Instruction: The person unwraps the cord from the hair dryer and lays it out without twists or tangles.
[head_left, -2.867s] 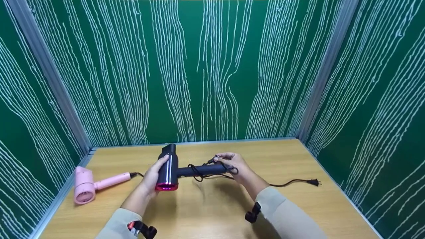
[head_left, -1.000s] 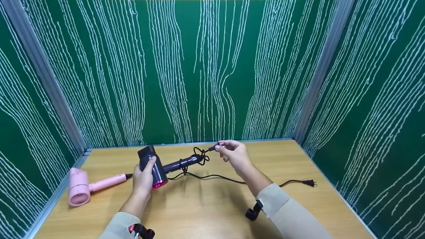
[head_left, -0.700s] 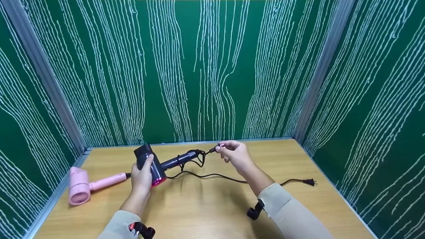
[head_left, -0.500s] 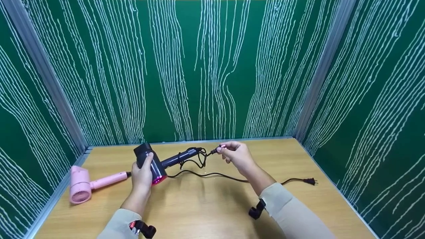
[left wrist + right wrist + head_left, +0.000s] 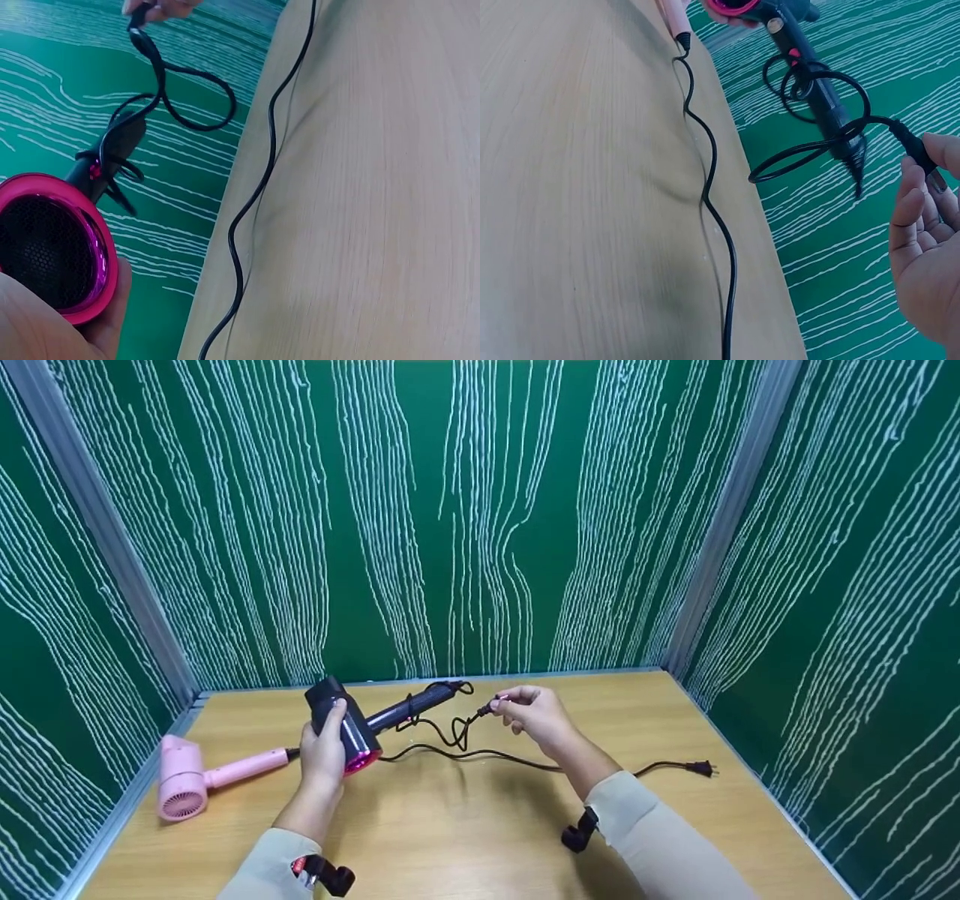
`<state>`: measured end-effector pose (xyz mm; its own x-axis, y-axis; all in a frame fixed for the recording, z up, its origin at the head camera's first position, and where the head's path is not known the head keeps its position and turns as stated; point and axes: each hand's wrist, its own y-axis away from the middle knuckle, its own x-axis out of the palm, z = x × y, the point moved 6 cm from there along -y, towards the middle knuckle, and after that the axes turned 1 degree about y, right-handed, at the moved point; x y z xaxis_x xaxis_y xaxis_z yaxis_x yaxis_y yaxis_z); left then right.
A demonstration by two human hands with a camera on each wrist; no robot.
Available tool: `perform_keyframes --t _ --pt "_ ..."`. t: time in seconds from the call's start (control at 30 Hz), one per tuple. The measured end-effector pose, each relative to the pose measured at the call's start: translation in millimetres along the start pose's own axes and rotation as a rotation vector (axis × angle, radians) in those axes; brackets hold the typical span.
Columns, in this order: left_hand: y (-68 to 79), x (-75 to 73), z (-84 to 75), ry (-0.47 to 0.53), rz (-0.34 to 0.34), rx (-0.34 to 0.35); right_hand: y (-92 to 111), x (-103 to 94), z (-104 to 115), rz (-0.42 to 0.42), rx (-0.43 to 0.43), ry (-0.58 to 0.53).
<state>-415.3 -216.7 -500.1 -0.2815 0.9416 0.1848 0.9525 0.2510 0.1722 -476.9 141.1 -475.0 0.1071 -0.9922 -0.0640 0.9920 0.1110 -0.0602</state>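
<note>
A black hair dryer (image 5: 358,741) with a glowing pink rear ring is gripped round its barrel by my left hand (image 5: 322,754), thumb along the top. Its handle (image 5: 431,703) slants up to the right, off the table, with loops of black cord still round it. My right hand (image 5: 541,720) pinches the plug (image 5: 911,142) of that cord between thumb and fingers. Slack cord (image 5: 457,733) hangs in a loop between handle and plug. In the left wrist view, the dryer's mesh intake (image 5: 45,251) faces the camera.
A pink hair dryer (image 5: 182,780) lies on the wooden table (image 5: 465,840) at the left. Its black cord (image 5: 480,753) runs rightward beneath my hands to a plug (image 5: 701,769). Green walls with white streaks (image 5: 495,510) stand behind and at both sides.
The black dryer has shifted left and its handle has tilted upward. My right hand has drawn the plug away from the handle, and some coils have loosened into a hanging loop.
</note>
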Motion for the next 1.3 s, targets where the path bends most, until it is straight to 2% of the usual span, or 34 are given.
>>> perform_keyframes --t 0.3,0.73,0.97,1.07,1.3 --pt "0.8 8.0 -4.0 -0.037 0.061 0.005 -3.6 -0.9 -14.3 -0.022 0.02 0.0" --pt "9.4 17.1 -10.5 -0.088 0.156 -0.046 -3.4 3.7 -32.4 -0.025 0.048 -0.061" --pt "13.1 23.1 -12.8 -0.058 0.237 -0.04 -4.8 3.2 -39.2 -0.046 0.09 -0.125" --pt "14.6 25.3 -12.5 -0.06 0.269 -0.058 -3.6 1.9 -40.2 -0.062 0.106 -0.139" --pt "17.6 31.7 -7.2 -0.067 0.366 -0.072 -1.3 2.6 -31.9 -0.025 0.072 -0.143"
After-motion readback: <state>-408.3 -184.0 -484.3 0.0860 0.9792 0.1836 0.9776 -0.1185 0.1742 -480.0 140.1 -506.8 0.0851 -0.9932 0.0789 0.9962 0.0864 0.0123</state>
